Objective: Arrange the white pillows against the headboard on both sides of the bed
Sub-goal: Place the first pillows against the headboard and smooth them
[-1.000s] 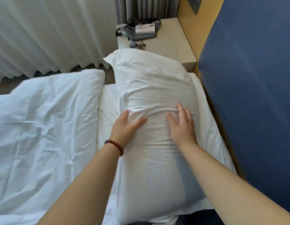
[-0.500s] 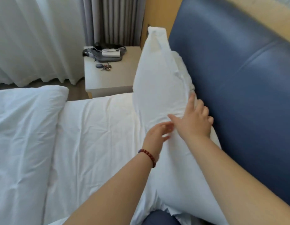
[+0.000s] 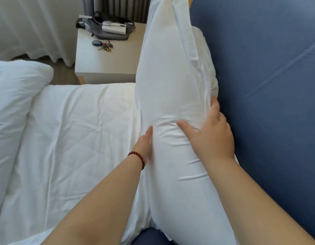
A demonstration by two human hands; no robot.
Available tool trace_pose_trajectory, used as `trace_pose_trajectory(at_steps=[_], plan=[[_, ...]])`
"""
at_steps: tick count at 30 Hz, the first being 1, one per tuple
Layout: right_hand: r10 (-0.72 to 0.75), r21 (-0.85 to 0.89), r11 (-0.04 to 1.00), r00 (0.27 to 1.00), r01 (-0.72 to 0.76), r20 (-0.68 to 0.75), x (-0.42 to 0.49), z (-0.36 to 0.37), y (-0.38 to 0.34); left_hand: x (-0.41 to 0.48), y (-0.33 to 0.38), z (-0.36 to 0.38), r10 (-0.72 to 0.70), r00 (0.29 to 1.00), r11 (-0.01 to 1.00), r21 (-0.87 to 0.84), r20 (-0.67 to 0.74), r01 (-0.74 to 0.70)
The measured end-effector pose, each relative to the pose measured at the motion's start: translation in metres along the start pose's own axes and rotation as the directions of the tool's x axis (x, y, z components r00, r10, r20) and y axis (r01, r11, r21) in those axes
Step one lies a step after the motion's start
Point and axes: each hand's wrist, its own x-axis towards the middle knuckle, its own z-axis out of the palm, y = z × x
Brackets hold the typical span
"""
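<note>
Two hands are on the pillow [image 3: 170, 76], which stands on edge on the bed [image 3: 73, 129] against the blue headboard [image 3: 268, 103]. The right hand [image 3: 212, 138] clamps its top, thumb and fingers apart. The left hand [image 3: 144, 145] touches its front, fingers hidden.

White pillow [image 3: 170, 85] (creased) stands upright, seemingly against headboard [image 3: 268, 85].

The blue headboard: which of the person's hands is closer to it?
Right. The right hand holds the pillow's edge right beside the headboard; the left hand presses the pillow's other face, so the pillow sits between it and the headboard.
</note>
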Motion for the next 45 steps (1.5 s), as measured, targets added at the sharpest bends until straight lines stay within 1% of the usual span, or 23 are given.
trace_pose_trajectory(at_steps=[2, 6, 9, 11, 13, 14, 15, 17, 18, 19, 21, 24, 26, 28, 30, 31, 32, 34, 36, 39, 41, 43, 45], plan=[[-0.010, 0.022, 1.000, 1.000, 0.010, -0.007, 0.002, 0.006, 0.004, 0.016, -0.009, -0.003, -0.037, 0.997, 0.999, -0.026, 0.061, 0.039], [-0.007, 0.051, 0.999, 1.000, 0.008, -0.019, 0.006, 0.019, 0.008, 0.025, -0.001, -0.001, -0.017, 0.994, 0.997, -0.078, 0.111, 0.026], [0.013, 0.084, 0.996, 1.000, -0.012, -0.010, 0.007, 0.022, 0.005, 0.034, -0.001, -0.003, -0.043, 0.998, 0.991, -0.121, 0.053, 0.049], [0.050, 0.123, 0.991, 0.999, -0.048, -0.006, 0.007, 0.020, 0.000, 0.037, -0.004, -0.002, -0.080, 0.995, 0.982, -0.164, 0.061, 0.089], [0.075, 0.187, 0.980, 0.997, -0.072, -0.014, 0.007, 0.014, -0.006, 0.025, 0.001, 0.003, -0.069, 0.996, 0.980, -0.182, 0.057, 0.079], [0.082, 0.231, 0.970, 0.997, -0.078, -0.008, 0.007, 0.010, -0.009, 0.011, 0.006, 0.003, -0.071, 0.997, 0.984, -0.166, 0.010, 0.072], [0.088, 0.281, 0.956, 0.996, -0.085, 0.002, 0.007, 0.006, -0.011, -0.006, 0.014, 0.000, -0.056, 0.996, 0.988, -0.144, -0.074, 0.045], [0.112, 0.395, 0.912, 0.994, -0.109, 0.016, 0.009, -0.002, -0.014, -0.033, 0.030, -0.017, 0.022, 0.956, 0.998, -0.049, -0.293, -0.039], [0.131, 0.451, 0.883, 0.991, -0.130, 0.029, 0.009, -0.005, -0.016, -0.043, 0.039, -0.032, 0.083, 0.922, 0.996, 0.009, -0.379, -0.086], [0.148, 0.505, 0.850, 0.988, -0.152, 0.048, 0.009, -0.008, -0.020, -0.055, 0.052, -0.051, 0.157, 0.888, 0.988, 0.080, -0.432, -0.135], [0.177, 0.592, 0.779, 0.979, -0.204, 0.104, 0.006, -0.009, -0.031, -0.082, 0.083, -0.090, 0.322, 0.814, 0.944, 0.228, -0.483, -0.239], [0.146, 0.699, 0.666, 0.964, -0.261, 0.221, -0.005, -0.010, -0.053, -0.120, 0.126, -0.136, 0.459, 0.734, 0.886, 0.321, -0.501, -0.335], [0.115, 0.786, 0.532, 0.946, -0.316, 0.302, -0.011, -0.019, -0.069, -0.142, 0.151, -0.157, 0.543, 0.681, 0.836, 0.393, -0.491, -0.383], [0.093, 0.819, 0.407, 0.911, -0.403, 0.402, -0.018, -0.037, -0.084, -0.161, 0.174, -0.174, 0.613, 0.645, 0.783, 0.461, -0.456, -0.418], [0.081, 0.811, 0.322, 0.867, -0.489, 0.491, -0.026, -0.056, -0.095, -0.180, 0.196, -0.185, 0.679, 0.615, 0.718, 0.538, -0.402, -0.441], [0.081, 0.810, 0.289, 0.856, -0.511, 0.511, -0.032, -0.062, -0.098, -0.189, 0.205, -0.188, 0.715, 0.593, 0.677, 0.578, -0.371, -0.455], [0.091, 0.813, 0.253, 0.850, -0.524, 0.519, -0.039, -0.065, -0.103, -0.196, 0.214, -0.191, 0.744, 0.575, 0.639, 0.611, -0.339, -0.467], [0.139, 0.843, 0.146, 0.854, -0.518, 0.501, -0.055, -0.068, -0.113, -0.207, 0.229, -0.191, 0.786, 0.552, 0.577, 0.653, -0.280, -0.490], [0.227, 0.878, 0.046, 0.861, -0.477, 0.456, -0.071, -0.064, -0.117, -0.214, 0.240, -0.184, 0.814, 0.541, 0.513, 0.699, -0.211, -0.499], [0.354, 0.924, -0.012, 0.863, -0.382, 0.361, -0.095, -0.057, -0.119, -0.214, 0.254, -0.169, 0.831, 0.546, 0.429, 0.752, -0.110, -0.501], [0.448, 0.949, -0.030, 0.844, -0.314, 0.294, -0.109, -0.048, -0.117, -0.206, 0.259, -0.158, 0.833, 0.551, 0.381, 0.777, -0.052, -0.501], [0.518, 0.969, -0.030, 0.825, -0.245, 0.225, -0.120, -0.035, -0.115, -0.191, 0.260, -0.144, 0.832, 0.554, 0.366, 0.779, -0.029, -0.509], [0.579, 0.976, -0.015, 0.794, -0.217, 0.185, -0.127, -0.016, -0.112, -0.170, 0.254, -0.128, 0.817, 0.577, 0.377, 0.759, -0.002, -0.531]])
